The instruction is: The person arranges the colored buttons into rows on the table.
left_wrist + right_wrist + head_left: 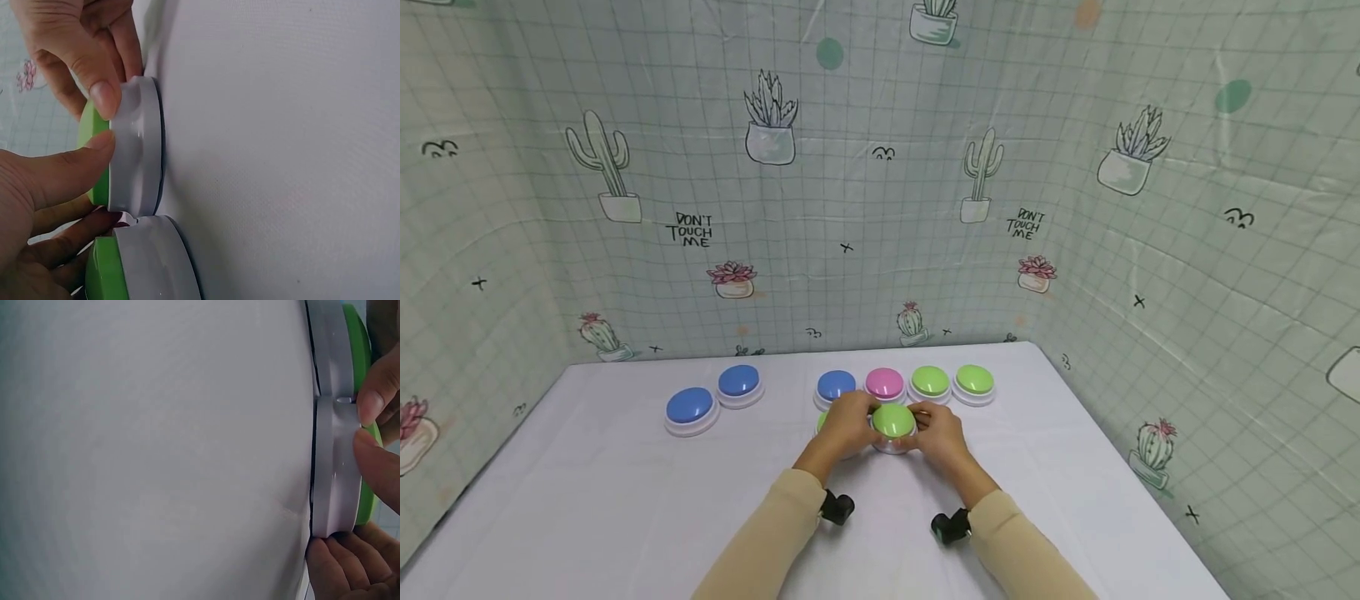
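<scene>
A round push button with a domed green top and white base [893, 421] sits on the white table between both hands. My left hand [850, 423] holds it from the left, and my right hand [942, 433] from the right. In the left wrist view the two thumbs almost meet at the near rim of this green button [134, 156], whose base rests on the cloth. A second green button [822, 421] is mostly hidden behind my left hand. The right wrist view shows this second green button [334, 347] side by side with the held one, their bases touching.
Behind the hands stands a row: a blue button [836, 385], a pink button [884, 383] and two green buttons [930, 381]. Two blue buttons [690, 407] lie farther left. A cactus-print cloth [865, 192] walls the white table [587, 500] at back and sides.
</scene>
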A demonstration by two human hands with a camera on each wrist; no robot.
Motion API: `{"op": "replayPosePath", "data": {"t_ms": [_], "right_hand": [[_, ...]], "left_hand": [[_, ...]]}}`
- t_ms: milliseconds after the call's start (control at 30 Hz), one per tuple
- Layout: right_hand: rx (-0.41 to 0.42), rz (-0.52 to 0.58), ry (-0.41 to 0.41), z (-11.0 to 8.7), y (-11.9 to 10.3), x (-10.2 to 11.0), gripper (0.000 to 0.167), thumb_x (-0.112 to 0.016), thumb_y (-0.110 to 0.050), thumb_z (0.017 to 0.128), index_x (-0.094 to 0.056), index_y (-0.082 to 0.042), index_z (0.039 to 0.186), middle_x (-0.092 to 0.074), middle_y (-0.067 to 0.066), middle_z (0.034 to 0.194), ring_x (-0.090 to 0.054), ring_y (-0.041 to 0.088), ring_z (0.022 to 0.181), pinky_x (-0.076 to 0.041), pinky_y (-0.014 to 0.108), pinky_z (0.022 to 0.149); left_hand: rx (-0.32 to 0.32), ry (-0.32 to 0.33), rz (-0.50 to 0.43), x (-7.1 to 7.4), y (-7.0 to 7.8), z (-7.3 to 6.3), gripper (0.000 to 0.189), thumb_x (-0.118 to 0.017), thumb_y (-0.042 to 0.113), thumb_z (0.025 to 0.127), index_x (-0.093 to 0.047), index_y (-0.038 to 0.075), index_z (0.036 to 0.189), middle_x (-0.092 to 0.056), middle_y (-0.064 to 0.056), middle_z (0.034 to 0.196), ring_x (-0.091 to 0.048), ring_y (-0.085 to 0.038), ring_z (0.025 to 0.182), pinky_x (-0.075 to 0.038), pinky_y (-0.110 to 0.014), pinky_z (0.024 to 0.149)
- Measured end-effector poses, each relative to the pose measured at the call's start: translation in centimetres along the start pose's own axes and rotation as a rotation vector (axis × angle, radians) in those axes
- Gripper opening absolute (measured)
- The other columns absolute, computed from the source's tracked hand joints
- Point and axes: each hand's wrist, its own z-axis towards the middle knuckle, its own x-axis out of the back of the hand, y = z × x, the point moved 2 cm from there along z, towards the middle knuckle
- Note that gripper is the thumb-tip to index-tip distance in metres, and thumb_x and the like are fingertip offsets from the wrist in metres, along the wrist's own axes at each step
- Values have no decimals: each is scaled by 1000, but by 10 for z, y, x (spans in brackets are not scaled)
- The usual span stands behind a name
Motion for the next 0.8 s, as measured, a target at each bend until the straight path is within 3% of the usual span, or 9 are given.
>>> {"op": "replayPosePath", "data": {"t_ms": [300, 633, 800], "right_hand": [[-7, -55, 6, -5, -5, 0, 59, -97, -2, 69, -70, 3, 122, -72, 25, 125, -65, 37, 126, -52, 50, 110], [-36, -76, 1, -12, -8, 0, 61, -97, -6, 71, -69, 2, 125, -70, 24, 127, -63, 36, 130, -48, 51, 114], [-34, -102, -2, -16, -5, 0, 62, -97, -8, 72, -69, 2, 126, -71, 24, 128, -64, 36, 128, -51, 50, 111]], "left_hand": [[35, -6, -6, 4, 2, -7, 50, -97, 13, 73, -76, 0, 116, -75, -8, 107, -66, -23, 99, -59, -44, 95], [35, -21, -19, 8, -1, -11, 52, -97, 17, 74, -76, 2, 118, -75, -9, 114, -68, -27, 108, -57, -46, 100], [44, -26, -25, 7, 0, -14, 52, -99, 17, 71, -76, 1, 115, -75, -8, 109, -67, -27, 104, -57, -47, 99]]}}
